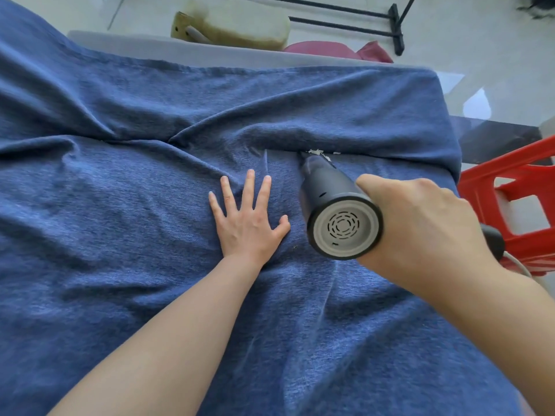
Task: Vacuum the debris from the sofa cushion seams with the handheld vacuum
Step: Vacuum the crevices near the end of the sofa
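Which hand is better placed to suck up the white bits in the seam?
Right. The right hand grips the vacuum, its nozzle beside the white bits. The left hand lies flat on the blue cover.

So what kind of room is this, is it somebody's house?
Probably a living room at home. A sofa under a blue cover fills the view, with a pale tiled floor behind it, a red plastic stool beside it, and a handheld vacuum cleaning the seam.
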